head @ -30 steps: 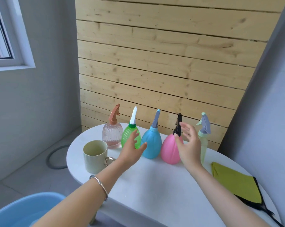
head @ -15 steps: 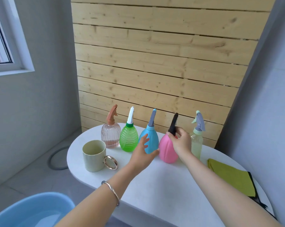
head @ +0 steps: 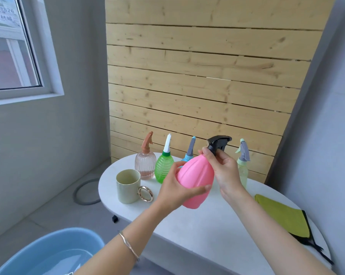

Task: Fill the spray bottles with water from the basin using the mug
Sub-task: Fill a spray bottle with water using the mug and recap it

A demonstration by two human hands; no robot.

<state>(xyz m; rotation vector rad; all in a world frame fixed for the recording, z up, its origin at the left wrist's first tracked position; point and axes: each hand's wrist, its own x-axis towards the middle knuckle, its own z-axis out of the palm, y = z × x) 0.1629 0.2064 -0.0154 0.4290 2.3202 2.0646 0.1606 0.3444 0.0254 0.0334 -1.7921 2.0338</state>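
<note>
Five spray bottles (head: 195, 180) (one mug (head: 128, 186))

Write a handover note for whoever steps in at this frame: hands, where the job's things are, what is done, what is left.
Left hand: cups the body of the pink bottle, lifted off the table and tilted.
Right hand: grips its neck just under the black sprayer head, which is on.
Mug: upright on the table, left of the hands, looks empty.
Basin: on the floor at lower left, holding water.
Four other bottles stand in a row at the back, caps on: clear pink, green, blue, pale green.
Done: pink bottle picked up.
Left: uncap, fill with the mug, recap; repeat for the rest.
</note>
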